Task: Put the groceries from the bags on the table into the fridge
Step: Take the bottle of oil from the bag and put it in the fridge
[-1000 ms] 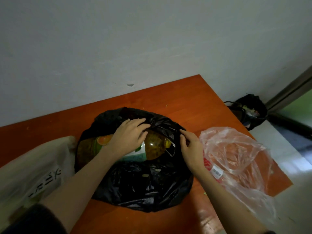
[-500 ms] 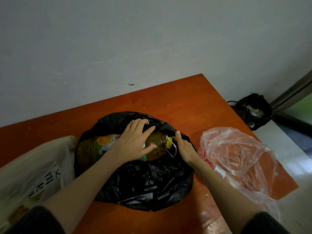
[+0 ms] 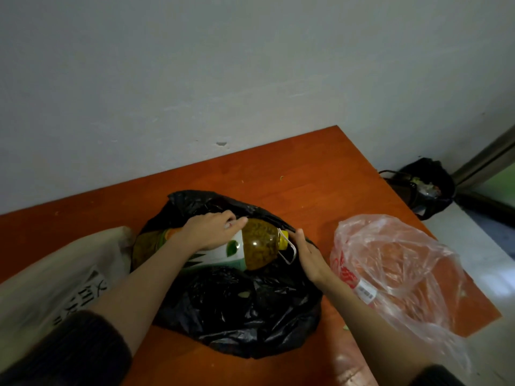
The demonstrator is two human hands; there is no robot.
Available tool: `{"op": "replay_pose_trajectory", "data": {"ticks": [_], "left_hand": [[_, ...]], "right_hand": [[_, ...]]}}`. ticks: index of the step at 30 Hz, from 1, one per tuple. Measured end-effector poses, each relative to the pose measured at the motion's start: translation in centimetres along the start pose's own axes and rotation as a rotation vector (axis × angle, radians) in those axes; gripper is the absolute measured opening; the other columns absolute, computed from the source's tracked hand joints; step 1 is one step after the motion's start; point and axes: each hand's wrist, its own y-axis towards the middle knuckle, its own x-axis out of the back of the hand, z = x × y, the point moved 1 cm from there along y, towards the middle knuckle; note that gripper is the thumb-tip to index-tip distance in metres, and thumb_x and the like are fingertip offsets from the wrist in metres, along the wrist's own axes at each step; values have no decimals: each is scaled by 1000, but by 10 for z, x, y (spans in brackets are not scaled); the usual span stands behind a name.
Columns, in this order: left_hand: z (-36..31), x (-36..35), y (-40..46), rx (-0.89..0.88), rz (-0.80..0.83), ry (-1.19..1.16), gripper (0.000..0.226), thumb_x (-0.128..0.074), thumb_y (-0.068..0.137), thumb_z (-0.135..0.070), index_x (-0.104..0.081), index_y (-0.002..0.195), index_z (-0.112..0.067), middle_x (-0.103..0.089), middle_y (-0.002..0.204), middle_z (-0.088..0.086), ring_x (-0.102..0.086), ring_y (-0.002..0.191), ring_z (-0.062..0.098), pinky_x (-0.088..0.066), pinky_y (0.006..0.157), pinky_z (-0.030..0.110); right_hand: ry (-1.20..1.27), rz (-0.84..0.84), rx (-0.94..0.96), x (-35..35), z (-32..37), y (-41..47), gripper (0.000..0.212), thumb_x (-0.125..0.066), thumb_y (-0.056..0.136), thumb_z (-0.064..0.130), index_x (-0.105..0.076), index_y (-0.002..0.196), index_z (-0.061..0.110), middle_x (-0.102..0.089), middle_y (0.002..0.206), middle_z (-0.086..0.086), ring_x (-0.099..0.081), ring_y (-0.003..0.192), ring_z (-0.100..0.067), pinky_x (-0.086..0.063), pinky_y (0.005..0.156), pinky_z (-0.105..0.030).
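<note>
- we look down at an orange-red wooden table (image 3: 306,174) set against a pale grey wall (image 3: 223,65).
- a crumpled black plastic bag (image 3: 245,310) lies open at the middle of the table.
- a large clear plastic bottle of amber oil (image 3: 259,243) lies on its side in the mouth of the black bag, with its yellow cap (image 3: 283,239) pointing to our right.
- the bottle carries a white and green label (image 3: 223,253) and a white loop handle (image 3: 289,252) at the neck.
- our left hand (image 3: 213,232) lies over the top of the bottle body, fingers curled around its far side; it grasps the bottle.
- our right hand (image 3: 310,256) sits just beside the cap end, thumb up near the white handle. it presses on the black bag at that edge; we cannot tell whether it has clenched on the plastic.
- both forearms are bare, with dark sleeves (image 3: 64,349) pushed up toward the elbows.
- a cream-coloured cloth bag with black printed characters (image 3: 55,277) lies at the left, touching the black bag.
- a thin, translucent pink plastic bag (image 3: 404,268) with a small white barcode sticker (image 3: 365,289) lies at the right, near the table's edge.
- a dark bin lined with a black bag (image 3: 423,188) stands on the floor past the table's right corner.
- the fridge is not in view.
</note>
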Motion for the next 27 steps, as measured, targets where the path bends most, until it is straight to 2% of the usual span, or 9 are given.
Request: {"op": "replay_pose_trajectory", "data": {"ticks": [2, 4, 7, 11, 14, 18, 22, 25, 27], "left_hand": [[5, 1, 4, 64, -1, -80, 68, -8, 91, -65, -58, 113, -23, -61, 114, 2, -59, 96, 18, -44, 77, 34], [3, 1, 5, 78, -38, -94, 66, -10, 92, -62, -62, 91, -21, -55, 117, 6, -55, 96, 20, -44, 79, 36], [-4, -3, -3, -68, -265, 137, 71, -11, 94, -57, -66, 105, -15, -48, 114, 6, -45, 104, 22, -37, 89, 38], [-22, -17, -22, -313, -520, 322, 77, -17, 88, -66, -64, 116, -12, -60, 108, 6, -56, 99, 24, -44, 85, 38], [-31, -28, -28, -305, -431, 346, 90, -34, 74, -78, -45, 136, -13, -51, 130, 8, -48, 118, 28, -38, 98, 42], [-24, -24, -28, -202, -210, 343, 114, -53, 65, -81, -3, 149, -22, -12, 155, 4, -12, 142, 24, -9, 115, 42], [-18, -8, -35, -175, -135, 343, 123, -58, 60, -80, 3, 149, -21, 12, 157, 1, 14, 143, 23, 4, 116, 50], [-15, 12, -50, -207, -240, 282, 123, -59, 60, -79, -3, 148, -13, 4, 158, 3, 15, 143, 18, 9, 116, 44], [-14, 30, -68, -201, -336, 72, 120, -66, 58, -75, -13, 147, -13, -16, 155, 2, 0, 144, 16, 5, 117, 38]], "right_hand": [[1, -40, 28, -1, 1, -2, 63, -14, 91, 65, -50, 132, 35, -50, 138, 7, -41, 130, -13, -31, 110, -36], [-66, -191, 114, 0, 5, -7, 51, -24, 97, 51, -62, 120, 27, -62, 117, 6, -53, 115, -13, -40, 98, -24], [-202, -361, 305, 0, 11, -21, 29, -47, 95, 33, -67, 105, 14, -60, 101, 4, -58, 98, -13, -39, 79, -7], [-433, -340, 301, -9, 8, -24, 21, -60, 88, 33, -65, 93, 13, -56, 92, 4, -51, 90, -13, -38, 77, -22], [-438, -382, 285, -12, 13, -24, 14, -57, 91, 22, -61, 79, 16, -58, 81, 2, -52, 86, -17, -35, 72, -28], [-284, -307, 250, -6, 32, -31, 23, -51, 95, 20, -58, 75, 11, -61, 71, -6, -57, 66, -20, -39, 60, -30], [-166, -223, 275, -8, 61, -41, 28, -47, 96, 18, -52, 69, 17, -56, 65, -2, -53, 60, -16, -40, 61, -29], [-157, -216, 371, -6, 103, -51, 27, -48, 96, 18, -48, 69, 21, -52, 68, 0, -49, 63, -15, -41, 62, -34], [-148, -234, 476, -6, 142, -61, 28, -49, 95, 17, -49, 68, 25, -53, 68, 5, -48, 64, -10, -41, 62, -32]]}}
